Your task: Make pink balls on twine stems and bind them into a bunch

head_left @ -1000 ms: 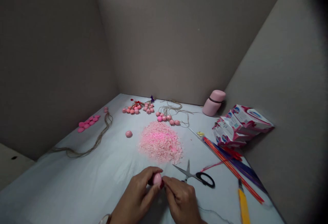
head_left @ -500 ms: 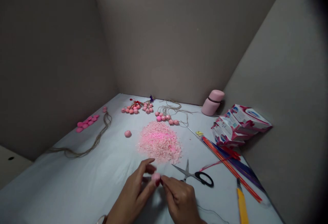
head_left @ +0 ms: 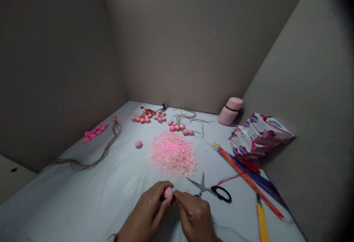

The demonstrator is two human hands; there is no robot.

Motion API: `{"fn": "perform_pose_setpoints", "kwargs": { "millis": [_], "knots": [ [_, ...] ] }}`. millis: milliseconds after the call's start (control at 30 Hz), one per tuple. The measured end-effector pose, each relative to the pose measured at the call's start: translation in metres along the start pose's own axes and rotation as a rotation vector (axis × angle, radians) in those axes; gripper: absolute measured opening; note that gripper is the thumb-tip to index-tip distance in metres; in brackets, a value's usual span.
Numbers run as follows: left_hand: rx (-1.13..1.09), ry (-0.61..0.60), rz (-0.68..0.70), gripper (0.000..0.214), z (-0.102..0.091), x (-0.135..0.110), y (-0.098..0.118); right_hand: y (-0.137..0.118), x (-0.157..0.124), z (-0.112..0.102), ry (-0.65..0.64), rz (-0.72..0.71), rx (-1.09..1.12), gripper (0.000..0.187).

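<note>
My left hand (head_left: 148,212) and my right hand (head_left: 195,216) meet low in the middle of the view, fingertips pinched together on a small pink bead (head_left: 168,193). Both hands are closed around it. Just beyond them lies a heap of pink shavings (head_left: 173,153) on the white table (head_left: 83,197). Black-handled scissors (head_left: 212,190) lie beside my right hand. A thin thread (head_left: 232,229) trails on the table to the right of my right wrist.
A single pink bead (head_left: 138,144), bead clusters on twine (head_left: 149,116) (head_left: 181,127), flat pink discs (head_left: 95,131) and loose twine (head_left: 102,153) lie farther back. At right sit a pink bottle (head_left: 231,111), pink-white cartons (head_left: 258,135), coloured sticks (head_left: 249,179) and a yellow cutter (head_left: 262,221). Grey partitions enclose the table.
Half a second ago my left fingers had spread away from the bead; they have closed back round it. The hands stay in the same spot.
</note>
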State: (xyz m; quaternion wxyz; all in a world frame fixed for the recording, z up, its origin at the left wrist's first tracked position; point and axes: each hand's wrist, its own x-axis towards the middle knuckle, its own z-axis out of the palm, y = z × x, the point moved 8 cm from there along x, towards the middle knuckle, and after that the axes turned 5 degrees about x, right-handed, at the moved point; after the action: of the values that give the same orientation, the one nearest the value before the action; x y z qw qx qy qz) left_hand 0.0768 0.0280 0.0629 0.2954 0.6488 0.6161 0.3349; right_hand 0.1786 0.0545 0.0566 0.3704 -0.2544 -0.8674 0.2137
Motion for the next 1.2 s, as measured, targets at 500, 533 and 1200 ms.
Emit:
{"fn": "perform_pose_setpoints", "kwargs": {
  "millis": [500,533,1200],
  "knots": [
    [-0.598,0.088,-0.322,0.024,-0.024,-0.006,-0.042,0.007,0.001,-0.017,0.158,0.059,0.023,0.027],
    [-0.700,0.087,-0.347,0.022,-0.021,-0.006,-0.044,0.008,0.001,-0.018,0.166,0.058,0.019,0.027],
    [0.459,0.276,-0.045,0.021,-0.057,0.000,-0.057,0.012,0.003,-0.018,0.186,0.078,0.035,0.026]
  ]
}}
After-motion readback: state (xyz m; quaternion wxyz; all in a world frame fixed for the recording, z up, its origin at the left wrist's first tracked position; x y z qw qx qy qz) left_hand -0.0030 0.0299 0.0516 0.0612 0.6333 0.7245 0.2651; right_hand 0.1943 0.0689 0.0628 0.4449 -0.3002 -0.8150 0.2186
